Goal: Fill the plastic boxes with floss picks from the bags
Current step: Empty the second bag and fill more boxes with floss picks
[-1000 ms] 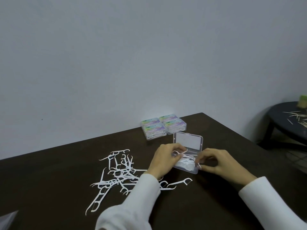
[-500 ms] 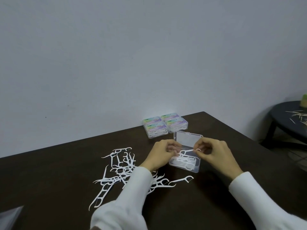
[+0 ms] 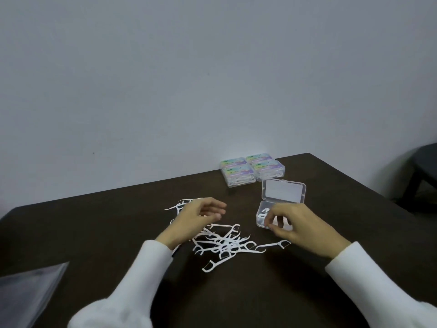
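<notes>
Left hand (image 3: pixel 201 215) is held with relaxed fingers above scattered floss picks (image 3: pixel 224 242); right hand (image 3: pixel 298 223), fingers curled, is poised over the open plastic box (image 3: pixel 281 197); whether anything is pinched cannot be told.

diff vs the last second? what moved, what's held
The left hand left the open box and swung left over the loose floss picks, fingers relaxed, holding nothing. The right hand stayed at the box, grip unclear. The four closed boxes and the open lid stayed put.

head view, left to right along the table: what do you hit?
clear plastic bag → left hand over the loose floss picks → open plastic box with the right hand at it → dark stool
</notes>
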